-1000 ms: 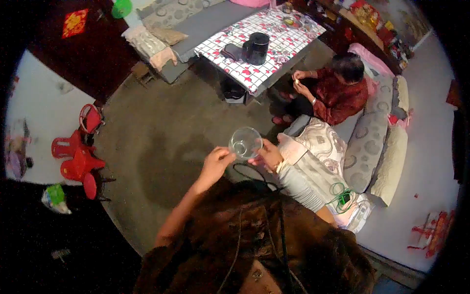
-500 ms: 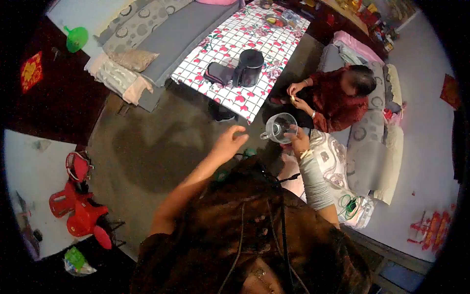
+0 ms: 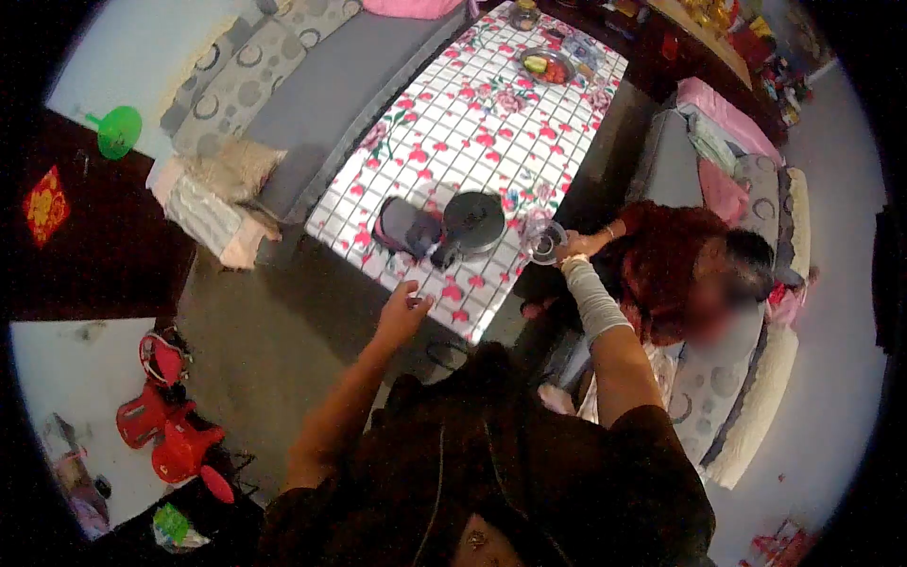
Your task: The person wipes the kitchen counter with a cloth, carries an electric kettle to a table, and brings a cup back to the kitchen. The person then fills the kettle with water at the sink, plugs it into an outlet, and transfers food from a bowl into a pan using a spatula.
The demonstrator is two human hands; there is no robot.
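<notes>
My right hand [image 3: 571, 253] is shut on a clear cup with a handle [image 3: 541, 242], held at the right edge of the table near a dark round-lidded jug [image 3: 474, 223]. Another person's hand [image 3: 605, 236] reaches in close beside my right hand; whether it touches the cup I cannot tell. My left hand [image 3: 404, 310] hovers by the table's near edge with its fingers apart and nothing in it. A dark pouch-like item [image 3: 408, 227] lies left of the jug.
The long table [image 3: 444, 132] wears a white checked cloth with red hearts. A plate of food [image 3: 548, 66] stands at its far end. A grey sofa [image 3: 326, 104] runs along the left. The other person [image 3: 666, 274] sits on the right sofa. Red stools [image 3: 184, 444] stand lower left.
I have come nearer the table. My right hand has carried the cup forward to the table's edge, and the seated person has stretched a hand toward it. My left hand has moved forward too.
</notes>
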